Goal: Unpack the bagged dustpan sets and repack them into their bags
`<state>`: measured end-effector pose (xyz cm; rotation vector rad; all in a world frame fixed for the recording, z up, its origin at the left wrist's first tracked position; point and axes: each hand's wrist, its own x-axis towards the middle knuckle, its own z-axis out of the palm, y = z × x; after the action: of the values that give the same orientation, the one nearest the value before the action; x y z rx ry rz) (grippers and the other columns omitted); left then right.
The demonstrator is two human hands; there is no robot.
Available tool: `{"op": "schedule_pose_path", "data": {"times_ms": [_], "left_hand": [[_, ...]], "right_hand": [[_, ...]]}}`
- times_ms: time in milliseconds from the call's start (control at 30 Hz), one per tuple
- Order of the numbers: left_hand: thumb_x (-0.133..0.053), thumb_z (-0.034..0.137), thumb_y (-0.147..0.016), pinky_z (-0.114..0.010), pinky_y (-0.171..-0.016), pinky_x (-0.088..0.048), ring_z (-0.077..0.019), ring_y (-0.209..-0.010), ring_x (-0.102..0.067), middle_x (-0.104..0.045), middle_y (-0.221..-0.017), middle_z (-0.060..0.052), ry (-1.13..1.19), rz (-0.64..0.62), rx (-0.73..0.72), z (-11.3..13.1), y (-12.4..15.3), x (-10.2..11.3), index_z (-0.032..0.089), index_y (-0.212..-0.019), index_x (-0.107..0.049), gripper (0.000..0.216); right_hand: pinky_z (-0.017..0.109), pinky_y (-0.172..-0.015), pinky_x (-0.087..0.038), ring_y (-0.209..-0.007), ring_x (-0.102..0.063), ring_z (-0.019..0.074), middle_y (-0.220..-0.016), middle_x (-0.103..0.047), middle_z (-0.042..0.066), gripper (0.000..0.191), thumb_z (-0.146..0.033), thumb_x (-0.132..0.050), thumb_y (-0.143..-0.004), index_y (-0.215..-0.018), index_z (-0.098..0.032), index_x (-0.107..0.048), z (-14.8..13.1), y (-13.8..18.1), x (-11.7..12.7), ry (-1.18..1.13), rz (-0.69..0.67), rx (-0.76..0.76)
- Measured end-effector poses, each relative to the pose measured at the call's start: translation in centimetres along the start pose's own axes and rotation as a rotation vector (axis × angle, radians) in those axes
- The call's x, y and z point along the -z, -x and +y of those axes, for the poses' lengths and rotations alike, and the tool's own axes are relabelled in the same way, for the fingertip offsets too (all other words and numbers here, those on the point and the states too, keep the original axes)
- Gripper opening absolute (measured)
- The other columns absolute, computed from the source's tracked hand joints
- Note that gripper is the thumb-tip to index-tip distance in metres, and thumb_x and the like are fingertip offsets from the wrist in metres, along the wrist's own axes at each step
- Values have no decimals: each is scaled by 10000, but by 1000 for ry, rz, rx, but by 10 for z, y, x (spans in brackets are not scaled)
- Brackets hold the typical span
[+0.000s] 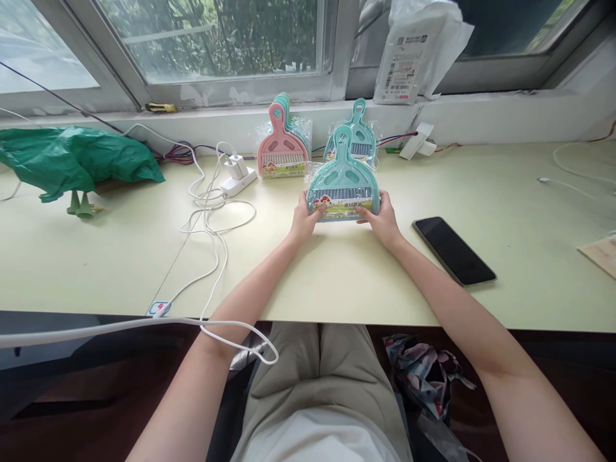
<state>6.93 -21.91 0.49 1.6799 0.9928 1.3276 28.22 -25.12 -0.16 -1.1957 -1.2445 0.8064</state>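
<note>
A teal mini dustpan-and-brush set (342, 176) in clear wrapping stands upright on the pale table (337, 282). My left hand (304, 221) grips its lower left corner, my right hand (381, 220) its lower right corner. Behind it, a second teal set (359, 133) leans near the windowsill. A stack of pink and teal sets (283, 149) stands to the left of that.
A black phone (453, 249) lies face up right of my hands. White cables (212, 212) and a charger on a power strip (237, 176) sit to the left. A green plastic bag (72, 157) lies far left. A white parcel bag (414, 51) rests on the windowsill.
</note>
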Motion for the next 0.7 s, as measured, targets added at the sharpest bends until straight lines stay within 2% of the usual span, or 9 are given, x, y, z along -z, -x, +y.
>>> {"op": "schedule_pose_path", "data": {"times_ms": [133, 333, 467, 567, 700], "left_hand": [[-618, 402, -832, -336, -894, -486, -213, -1023, -637, -655, -1105, -64, -3, -23, 7, -3, -1, 1, 219, -1228, -466, 462], [-619, 404, -825, -345, -910, -496, -220, -1063, -631, -654, -1129, -71, 17, -82, 53, -19, -10, 5, 209, -1254, -441, 504], [-630, 399, -817, -368, -903, -514, -211, -1015, -666, -679, -1076, -74, 115, -85, 87, -24, -13, 8, 211, -1295, -365, 577], [-660, 406, -795, -377, -887, -528, -210, -978, -687, -699, -1026, -84, 168, -54, 126, -23, -14, 10, 199, -1287, -344, 621], [-696, 338, -760, -351, -856, -545, -197, -916, -694, -707, -1005, -85, 200, 19, 183, -18, -13, 11, 170, -1257, -411, 597]], "right_hand": [[319, -632, -623, -940, -611, 212, -1056, -596, 17, 630, -585, -774, -612, -1086, -281, -493, 0, -1, 1, -53, -2, -5], [390, -727, -609, -947, -636, 231, -1052, -623, 29, 578, -548, -769, -634, -1050, -277, -473, -2, -2, 1, -118, -7, -52], [402, -740, -609, -947, -648, 227, -1055, -641, 19, 545, -548, -747, -653, -1027, -284, -452, -2, -2, 0, -151, -35, -82], [409, -728, -612, -938, -654, 228, -1045, -647, 16, 543, -539, -751, -648, -1014, -279, -445, -1, -3, 0, -155, -44, -96], [386, -696, -608, -920, -655, 230, -990, -659, 17, 541, -537, -762, -636, -978, -267, -443, 1, -4, 1, -131, -42, -98]]}}
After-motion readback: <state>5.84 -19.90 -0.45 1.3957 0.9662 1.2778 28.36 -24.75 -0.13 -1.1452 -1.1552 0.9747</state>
